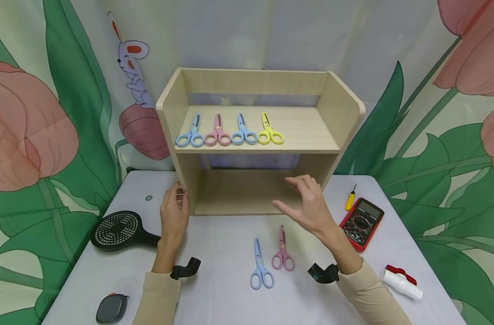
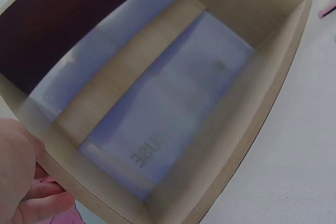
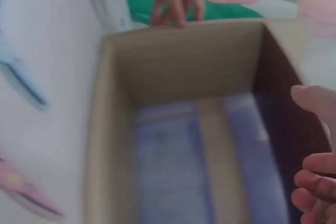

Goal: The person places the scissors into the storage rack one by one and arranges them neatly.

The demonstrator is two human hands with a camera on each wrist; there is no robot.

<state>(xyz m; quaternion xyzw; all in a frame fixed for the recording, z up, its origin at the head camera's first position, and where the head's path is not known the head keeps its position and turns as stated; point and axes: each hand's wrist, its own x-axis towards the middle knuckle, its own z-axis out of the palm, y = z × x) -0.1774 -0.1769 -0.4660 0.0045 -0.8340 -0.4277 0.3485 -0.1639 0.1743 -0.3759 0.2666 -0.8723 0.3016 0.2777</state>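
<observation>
While bent left fingers (image 2: 48, 206) touch the shelf (image 1: 303, 131), right fingers (image 1: 300, 182) gape.

You're facing a pale wooden two-tier shelf (image 1: 305, 128) that's standing upright, and you're touching its left side. Along the front of its upper tier, left to right, blue scissors (image 1: 194, 130), pink scissors (image 1: 218, 131), a second blue pair (image 1: 242, 130) and yellow scissors (image 1: 268, 129) are lying, handles facing you. In front of the shelf, a third blue pair (image 1: 260, 263) and another pink pair (image 1: 283, 250) are lying, tips pointing towards it.
</observation>
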